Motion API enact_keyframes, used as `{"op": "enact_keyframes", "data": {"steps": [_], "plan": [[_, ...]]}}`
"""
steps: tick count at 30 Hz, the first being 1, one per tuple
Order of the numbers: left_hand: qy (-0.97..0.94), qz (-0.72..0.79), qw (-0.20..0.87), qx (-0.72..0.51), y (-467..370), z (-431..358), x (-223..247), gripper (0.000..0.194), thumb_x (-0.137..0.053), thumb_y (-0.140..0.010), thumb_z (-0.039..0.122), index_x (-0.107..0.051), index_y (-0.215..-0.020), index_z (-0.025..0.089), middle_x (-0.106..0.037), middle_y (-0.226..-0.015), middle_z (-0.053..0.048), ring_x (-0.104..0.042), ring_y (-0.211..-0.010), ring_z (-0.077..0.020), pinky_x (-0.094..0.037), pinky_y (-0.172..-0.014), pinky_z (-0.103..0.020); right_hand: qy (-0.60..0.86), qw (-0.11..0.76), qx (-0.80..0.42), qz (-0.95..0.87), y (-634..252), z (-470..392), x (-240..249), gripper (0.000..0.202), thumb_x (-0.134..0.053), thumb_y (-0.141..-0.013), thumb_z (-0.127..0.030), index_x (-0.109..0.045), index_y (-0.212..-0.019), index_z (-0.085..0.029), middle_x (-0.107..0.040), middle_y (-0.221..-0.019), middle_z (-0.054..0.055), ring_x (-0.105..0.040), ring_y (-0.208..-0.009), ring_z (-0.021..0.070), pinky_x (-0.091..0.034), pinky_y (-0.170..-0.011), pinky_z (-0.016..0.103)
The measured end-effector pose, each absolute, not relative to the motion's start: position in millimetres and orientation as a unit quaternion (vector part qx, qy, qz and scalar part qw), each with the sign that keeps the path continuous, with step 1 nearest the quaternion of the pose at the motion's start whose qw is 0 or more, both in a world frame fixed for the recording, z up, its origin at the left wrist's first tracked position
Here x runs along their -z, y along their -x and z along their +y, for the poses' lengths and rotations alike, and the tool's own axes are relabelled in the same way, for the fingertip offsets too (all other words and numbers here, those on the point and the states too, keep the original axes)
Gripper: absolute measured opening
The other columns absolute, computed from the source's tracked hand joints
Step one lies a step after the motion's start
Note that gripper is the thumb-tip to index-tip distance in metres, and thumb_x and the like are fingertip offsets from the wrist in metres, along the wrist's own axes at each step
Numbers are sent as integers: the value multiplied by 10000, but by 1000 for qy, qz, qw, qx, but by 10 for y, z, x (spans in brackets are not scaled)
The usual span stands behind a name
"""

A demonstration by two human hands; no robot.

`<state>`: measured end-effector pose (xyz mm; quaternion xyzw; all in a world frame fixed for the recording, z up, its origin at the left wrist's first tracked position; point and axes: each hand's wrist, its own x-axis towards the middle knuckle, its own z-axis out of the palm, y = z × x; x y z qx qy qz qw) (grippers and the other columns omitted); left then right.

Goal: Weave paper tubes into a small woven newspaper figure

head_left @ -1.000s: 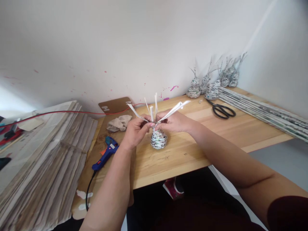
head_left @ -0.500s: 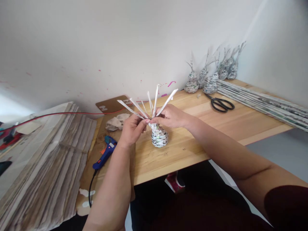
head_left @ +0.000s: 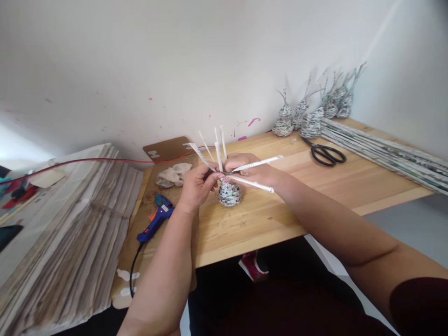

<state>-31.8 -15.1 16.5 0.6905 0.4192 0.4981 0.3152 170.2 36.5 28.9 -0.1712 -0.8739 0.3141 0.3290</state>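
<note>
Pinched narrowly, the left hand (head_left: 198,185) holds one woven piece (head_left: 229,194), just beneath, by its top; the right hand (head_left: 258,174) curls alongside, its hold unclear; farther right, at least five woven figures (head_left: 283,125); nearer left, one glue gun (head_left: 156,221); above, about seven strips (head_left: 218,156)

White wall (head_left: 140,56) across top, pink marks (head_left: 242,138) mid-frame. Side wall (head_left: 416,88) upper right. Wood tabletop (head_left: 350,189) centre to right. Bright patch (head_left: 7,133) at left edge.
</note>
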Motion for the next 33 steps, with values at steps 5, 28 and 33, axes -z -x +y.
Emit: {"op": "enact_keyframes", "data": {"steps": [5,28,33], "plan": [[-689,422,298,-508,322,-152,-165,328,-748,-807,500,-657,-844,186,-605,-626,27,-558,-491,-81,-468,-454,-180,214,328,-346,-852,-1699,314,-309,208,-721,-834,-357,-624,-823,-175,-612,-736,-3,-536,-678,129,-396,-622,260],[-715,519,-121,-452,281,-188,-184,201,-609,-949,355,-771,-913,241,-646,-742,-22,-559,-807,-195,-349,-806,-351,271,410,-392,-777,-1514,169,-196,267,-594,-926,-349,-566,-1134,-184,-621,-653,-37,-574,-556,111,-430,-549,232],[-716,511,-118,-461,239,-235,-218,219,-584,-961,360,-772,-922,254,-655,-709,1,-566,-760,-175,-311,-850,-370,281,440,-459,-719,-1455,165,-164,266,-648,-890,-427,-580,-983,-188,-643,-681,-17,-617,-573,123,-506,-555,245]]}}
